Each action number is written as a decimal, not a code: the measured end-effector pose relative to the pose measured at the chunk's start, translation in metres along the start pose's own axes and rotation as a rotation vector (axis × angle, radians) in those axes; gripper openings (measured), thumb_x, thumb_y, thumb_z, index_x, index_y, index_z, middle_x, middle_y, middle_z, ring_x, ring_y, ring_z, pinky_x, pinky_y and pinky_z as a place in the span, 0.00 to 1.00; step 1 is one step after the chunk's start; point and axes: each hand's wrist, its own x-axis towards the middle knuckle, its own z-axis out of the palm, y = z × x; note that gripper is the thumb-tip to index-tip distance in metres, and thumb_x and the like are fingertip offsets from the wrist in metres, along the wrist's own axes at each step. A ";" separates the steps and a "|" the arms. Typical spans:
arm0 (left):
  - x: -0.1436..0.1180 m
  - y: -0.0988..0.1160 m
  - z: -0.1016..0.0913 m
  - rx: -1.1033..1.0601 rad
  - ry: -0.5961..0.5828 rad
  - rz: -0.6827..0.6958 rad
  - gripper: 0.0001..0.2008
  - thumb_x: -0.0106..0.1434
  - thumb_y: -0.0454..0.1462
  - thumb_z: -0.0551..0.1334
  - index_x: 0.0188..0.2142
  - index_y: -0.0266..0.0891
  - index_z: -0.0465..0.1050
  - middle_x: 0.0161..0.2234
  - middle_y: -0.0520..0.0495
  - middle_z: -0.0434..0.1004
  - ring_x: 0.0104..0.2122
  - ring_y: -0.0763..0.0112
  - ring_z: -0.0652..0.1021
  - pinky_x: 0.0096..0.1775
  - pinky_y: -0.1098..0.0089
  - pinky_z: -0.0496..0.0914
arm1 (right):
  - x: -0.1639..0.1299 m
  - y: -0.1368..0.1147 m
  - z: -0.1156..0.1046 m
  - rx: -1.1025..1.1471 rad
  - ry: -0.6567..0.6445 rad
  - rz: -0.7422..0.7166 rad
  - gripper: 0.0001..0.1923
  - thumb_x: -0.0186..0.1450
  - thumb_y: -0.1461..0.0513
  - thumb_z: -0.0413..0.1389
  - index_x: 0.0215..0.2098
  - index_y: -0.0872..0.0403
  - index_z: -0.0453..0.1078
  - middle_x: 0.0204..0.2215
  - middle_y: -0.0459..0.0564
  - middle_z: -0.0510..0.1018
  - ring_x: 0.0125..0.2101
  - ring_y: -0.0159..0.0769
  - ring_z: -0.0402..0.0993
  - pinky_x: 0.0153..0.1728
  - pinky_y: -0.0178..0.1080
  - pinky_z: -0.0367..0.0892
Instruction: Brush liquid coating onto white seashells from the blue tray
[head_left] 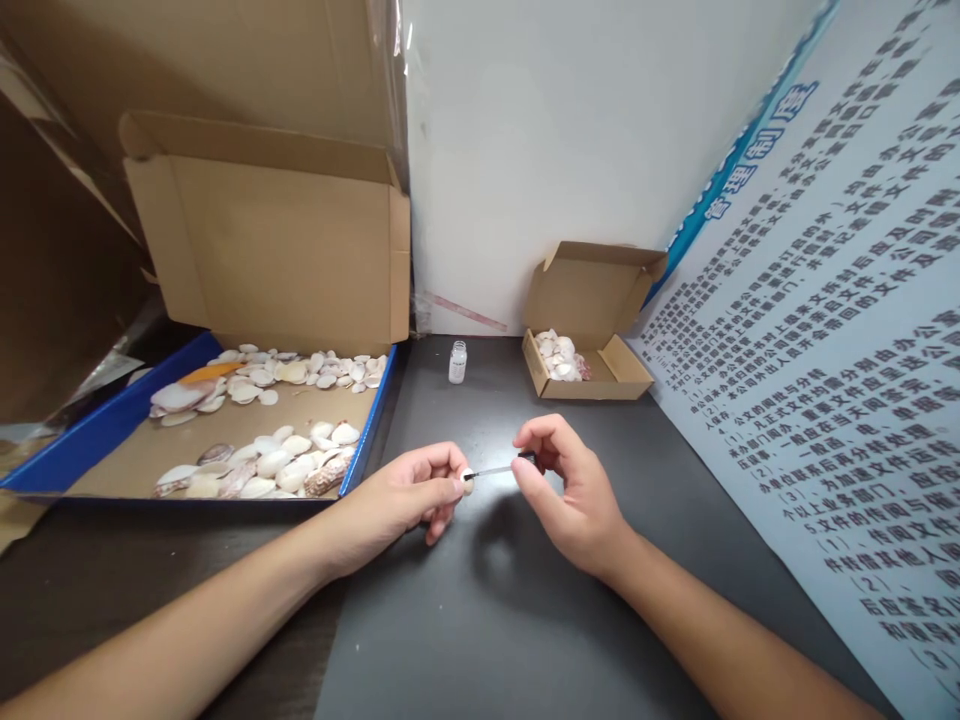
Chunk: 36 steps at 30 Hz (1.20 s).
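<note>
Between its thumb and fingers, my left hand point(424, 490) pinches a small pale seashell point(468, 483) above the dark tabletop. My right hand point(566, 490) grips the black cap of a thin brush point(491, 470), and the dark bristle tip touches the shell. A little glass bottle point(457, 364) with whitish contents stands uncapped on the table beyond my hands.
At the left lies an open blue-edged cardboard box point(270, 420) with many shells in two groups. A smaller open cardboard box point(626, 368) holding white shells stands at the back right. A printed poster point(825, 350) slants along the right side; a white wall point(540, 120) rises behind.
</note>
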 end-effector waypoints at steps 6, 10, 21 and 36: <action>0.000 0.001 0.001 -0.012 0.007 -0.014 0.13 0.59 0.43 0.66 0.32 0.40 0.64 0.21 0.57 0.62 0.22 0.77 0.63 0.26 0.74 0.62 | -0.001 -0.001 -0.001 -0.003 0.008 -0.023 0.03 0.67 0.63 0.51 0.40 0.51 0.63 0.26 0.42 0.65 0.24 0.30 0.62 0.25 0.34 0.61; 0.000 0.001 0.000 0.006 0.000 -0.012 0.13 0.60 0.44 0.66 0.32 0.40 0.65 0.21 0.57 0.63 0.22 0.77 0.64 0.26 0.74 0.62 | -0.001 -0.001 0.000 -0.037 0.016 -0.001 0.06 0.64 0.64 0.55 0.39 0.50 0.62 0.25 0.41 0.65 0.24 0.31 0.62 0.25 0.34 0.62; -0.001 0.000 0.001 0.017 0.001 -0.018 0.13 0.61 0.44 0.65 0.32 0.40 0.64 0.21 0.58 0.62 0.22 0.77 0.63 0.26 0.75 0.62 | -0.002 -0.001 -0.001 0.023 0.005 0.024 0.04 0.68 0.63 0.51 0.42 0.50 0.61 0.26 0.41 0.65 0.24 0.31 0.61 0.26 0.34 0.60; 0.000 0.001 0.002 -0.012 -0.002 0.003 0.13 0.62 0.45 0.65 0.34 0.39 0.65 0.21 0.58 0.61 0.22 0.78 0.62 0.25 0.76 0.62 | -0.002 -0.002 -0.001 0.015 0.020 0.011 0.07 0.67 0.64 0.53 0.42 0.50 0.61 0.28 0.41 0.64 0.25 0.30 0.61 0.26 0.34 0.60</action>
